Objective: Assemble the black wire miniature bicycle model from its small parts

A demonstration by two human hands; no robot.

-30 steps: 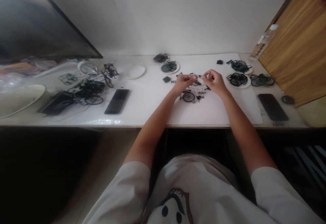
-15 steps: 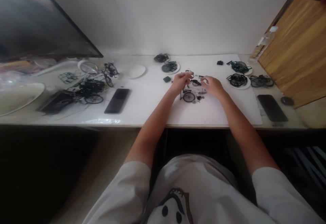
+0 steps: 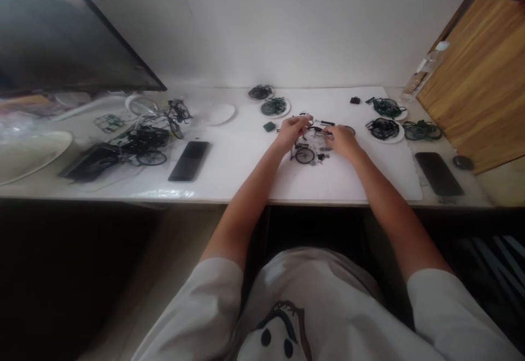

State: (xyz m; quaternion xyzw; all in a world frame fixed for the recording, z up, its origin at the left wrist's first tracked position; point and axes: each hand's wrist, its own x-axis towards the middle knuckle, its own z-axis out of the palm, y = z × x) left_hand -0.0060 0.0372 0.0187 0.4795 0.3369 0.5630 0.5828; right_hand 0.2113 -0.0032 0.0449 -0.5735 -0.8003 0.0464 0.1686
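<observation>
My left hand is over the white board with its fingers pinched on a small, thin dark model bicycle part. Facing it from the right, my right hand has its fingertips closed at the near end of the same dark piece; its exact shape is partly hidden. A small spoked wheel shows just behind my right hand. Below and between the hands lies a model bicycle wheel with frame pieces. Beside it are tiny dark parts. A short black bar lies beyond my fingers.
Model bicycles on small white plates stand at the back and right. A green block lies left of my hands. Phones flank the board. More bicycles are piled left; a bottle stands right.
My right hand has lowered slightly and moved its fingertips in from apart onto the dark piece. A wheel now shows behind that hand. My left hand stays almost in place.
</observation>
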